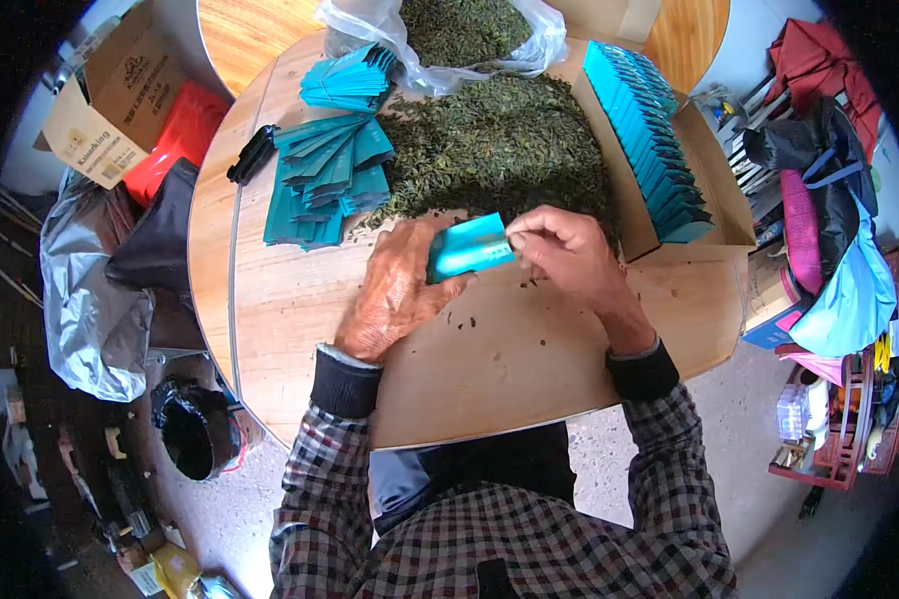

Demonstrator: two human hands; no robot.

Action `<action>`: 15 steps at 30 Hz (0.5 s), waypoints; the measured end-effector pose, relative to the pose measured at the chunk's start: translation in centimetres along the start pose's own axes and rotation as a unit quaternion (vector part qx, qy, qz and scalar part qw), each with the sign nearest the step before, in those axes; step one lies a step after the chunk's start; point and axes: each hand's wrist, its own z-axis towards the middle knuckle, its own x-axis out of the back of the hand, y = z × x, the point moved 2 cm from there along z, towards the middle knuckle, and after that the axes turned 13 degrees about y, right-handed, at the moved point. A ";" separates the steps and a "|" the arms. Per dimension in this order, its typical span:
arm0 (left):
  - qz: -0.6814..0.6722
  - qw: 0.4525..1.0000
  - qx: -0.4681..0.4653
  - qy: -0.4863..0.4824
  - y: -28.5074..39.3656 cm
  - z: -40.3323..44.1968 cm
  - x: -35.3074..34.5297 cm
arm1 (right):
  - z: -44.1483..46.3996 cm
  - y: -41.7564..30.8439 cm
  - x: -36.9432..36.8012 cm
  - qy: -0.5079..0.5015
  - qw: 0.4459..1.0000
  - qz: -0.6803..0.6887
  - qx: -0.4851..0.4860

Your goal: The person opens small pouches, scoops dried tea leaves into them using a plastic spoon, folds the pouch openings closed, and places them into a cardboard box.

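A small shiny teal packet point(469, 246) lies between my two hands, over the near part of the round table. My left hand point(395, 285) is closed round its left end, the thumb along the lower edge. At the packet's right end, the thumb and forefinger of my right hand point(574, 258) are pinched together on its edge. Just beyond is a broad heap of dry tea leaves point(499, 145). Left of the heap lie a fanned pile of flat teal packets point(328, 175) and a stacked bundle of packets point(348, 78).
A cardboard box point(624, 190) at the right holds a row of upright teal packets point(649, 140). Behind the heap sits a clear plastic bag point(544, 35) of tea leaves. A black clip-like object point(253, 155) lies at the left. A black-lined bin point(190, 429) stands on the floor.
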 end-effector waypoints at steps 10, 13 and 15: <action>-0.050 0.998 0.025 0.008 -0.2 -0.1 -0.3 | 1.2 1.1 -0.6 -0.019 0.976 0.160 -0.144; -0.059 0.998 0.033 0.016 -0.3 -0.2 -0.3 | 1.0 0.3 -0.1 0.031 0.965 0.219 -0.141; -0.048 0.998 0.036 0.021 -0.4 -0.2 -0.5 | 0.9 0.9 0.1 0.000 0.966 0.216 -0.144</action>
